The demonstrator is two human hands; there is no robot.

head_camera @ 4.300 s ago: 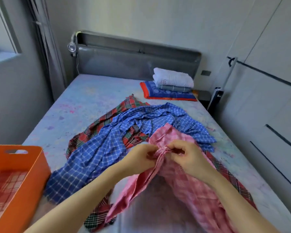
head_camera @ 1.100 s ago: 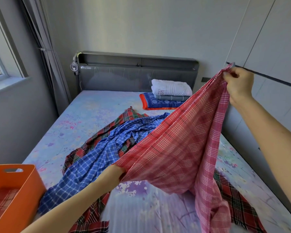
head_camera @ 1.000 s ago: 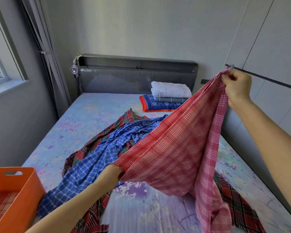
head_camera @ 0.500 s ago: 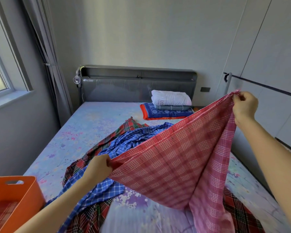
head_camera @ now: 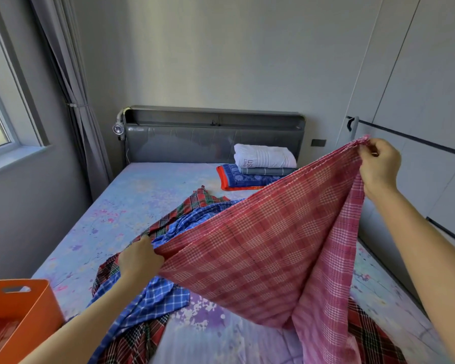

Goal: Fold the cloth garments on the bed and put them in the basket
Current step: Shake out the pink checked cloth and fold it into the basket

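Note:
A pink-red checked cloth [head_camera: 268,248] is stretched in the air over the bed [head_camera: 121,211]. My right hand [head_camera: 378,166] pinches one end high at the right. My left hand [head_camera: 139,258] grips the other end lower, at centre left. A long tail of the cloth hangs down to the mattress at the lower right. Under it lie a blue checked cloth [head_camera: 155,300] and a red-green tartan cloth [head_camera: 192,203], both crumpled. The orange basket [head_camera: 24,308] stands at the lower left with a checked cloth inside.
Folded white, grey and blue-orange linens [head_camera: 260,166] are stacked by the grey headboard [head_camera: 210,137]. A wardrobe [head_camera: 418,101] runs along the right side of the bed. A window and curtain [head_camera: 71,101] are at the left.
Both hands first held the pink cloth bunched together low over the bed. They have since spread apart, my right hand raised and out to the right, then lowered a little; my left hand rose slightly.

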